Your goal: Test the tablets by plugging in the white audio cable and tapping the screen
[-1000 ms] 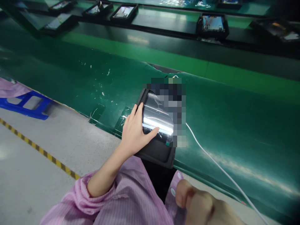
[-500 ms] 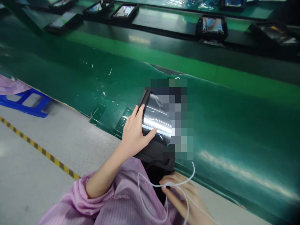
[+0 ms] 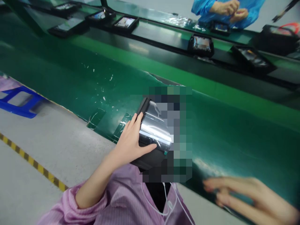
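Note:
My left hand (image 3: 131, 140) lies on a black device (image 3: 150, 157) with a glossy, mirror-like screen (image 3: 156, 126). Its fingers reach along the device's left edge, and the thumb presses on the lower part of the screen. The right half of the device is hidden by a pixelated patch. At the lower right, over the table's front edge, my right hand (image 3: 253, 197) is apart from the device. Thumb and fingertips are bent toward each other and slightly blurred; whatever is between them, if anything, I cannot make out.
A green-covered table (image 3: 234, 134) runs across the view. Behind it, black-framed units, such as this one (image 3: 201, 44), sit in a row. Across the line are a co-worker's hands (image 3: 231, 11) in blue sleeves. White cords (image 3: 164, 212) hang before my shirt; a blue stool (image 3: 21, 100) stands left.
My right hand has moved from below the device, beside the white cord, out to the right along the table edge. My left hand stays on the device. The view has tilted up slightly.

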`<state>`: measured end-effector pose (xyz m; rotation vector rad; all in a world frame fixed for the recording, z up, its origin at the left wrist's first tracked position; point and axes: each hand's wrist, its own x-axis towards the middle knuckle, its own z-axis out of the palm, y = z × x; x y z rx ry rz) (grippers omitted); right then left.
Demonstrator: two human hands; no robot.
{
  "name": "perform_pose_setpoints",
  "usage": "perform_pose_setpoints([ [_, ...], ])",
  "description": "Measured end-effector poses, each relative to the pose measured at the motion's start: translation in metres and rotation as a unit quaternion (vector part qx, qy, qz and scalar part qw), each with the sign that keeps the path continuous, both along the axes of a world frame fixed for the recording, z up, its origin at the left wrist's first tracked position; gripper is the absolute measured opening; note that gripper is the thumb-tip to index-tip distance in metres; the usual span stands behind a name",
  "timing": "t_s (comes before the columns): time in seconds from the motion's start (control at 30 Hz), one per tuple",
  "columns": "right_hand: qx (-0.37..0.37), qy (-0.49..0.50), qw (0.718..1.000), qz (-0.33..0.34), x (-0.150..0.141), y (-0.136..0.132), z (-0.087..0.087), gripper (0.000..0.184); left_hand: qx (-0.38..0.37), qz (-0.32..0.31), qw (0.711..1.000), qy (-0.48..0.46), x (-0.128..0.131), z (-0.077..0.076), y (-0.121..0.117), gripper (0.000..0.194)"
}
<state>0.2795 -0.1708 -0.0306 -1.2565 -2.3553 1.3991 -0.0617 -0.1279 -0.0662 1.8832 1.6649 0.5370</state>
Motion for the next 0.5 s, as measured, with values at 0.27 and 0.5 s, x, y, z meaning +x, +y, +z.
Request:
perform_pose_setpoints([
  [0.27, 0.159, -0.003, 0.961, -0.228, -0.102, 0.176, 0.019, 0.035, 0.015, 0.009, 0.999, 0.048, 0.004, -0.005, -0.019, 0.106],
  [0.5, 0.182, -0.016, 0.955, -0.235, -0.136, 0.238, 0.003, 0.033, 0.029, 0.015, 0.999, 0.037, 0.006, -0.015, -0.018, 0.114],
])
